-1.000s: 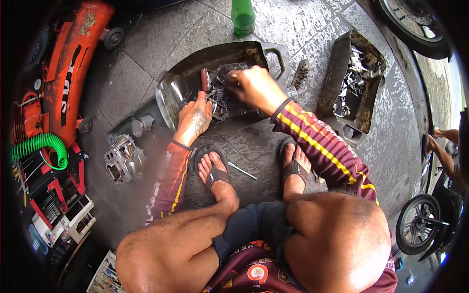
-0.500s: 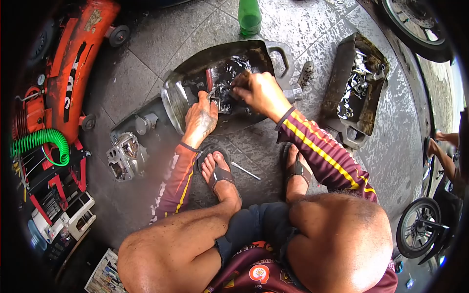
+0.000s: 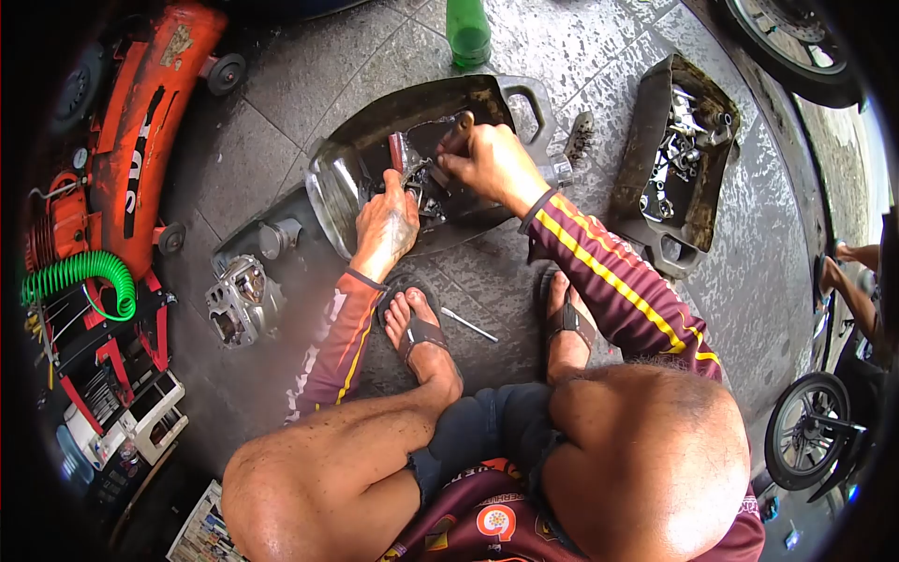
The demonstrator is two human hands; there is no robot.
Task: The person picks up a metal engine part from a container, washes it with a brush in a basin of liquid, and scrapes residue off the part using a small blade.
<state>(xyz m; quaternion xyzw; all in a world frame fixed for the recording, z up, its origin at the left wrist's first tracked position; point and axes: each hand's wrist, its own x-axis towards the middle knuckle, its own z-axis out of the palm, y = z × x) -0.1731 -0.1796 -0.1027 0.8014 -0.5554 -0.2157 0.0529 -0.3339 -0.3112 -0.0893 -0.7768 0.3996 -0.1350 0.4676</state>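
Note:
A cut-open dark plastic jerrycan, used as a basin, lies on the floor before me with dark liquid and metal parts in it. Inside it, my left hand grips a wet metal engine part; its exact kind is not clear. Close by, my right hand is closed round a brush with a brownish handle, its bristle end at the metal part. A red-handled tool leans in the basin just beyond my left fingers.
A second cut jerrycan with metal parts stands at right. A green bottle is beyond the basin. At left are a cylinder head, a piston and an orange compressor. A metal rod lies between my feet.
My right hand has shifted slightly up and left, and the brush has tilted more upright. The left hand stays at the metal part, its fingers slightly moved. The view has shifted a little.

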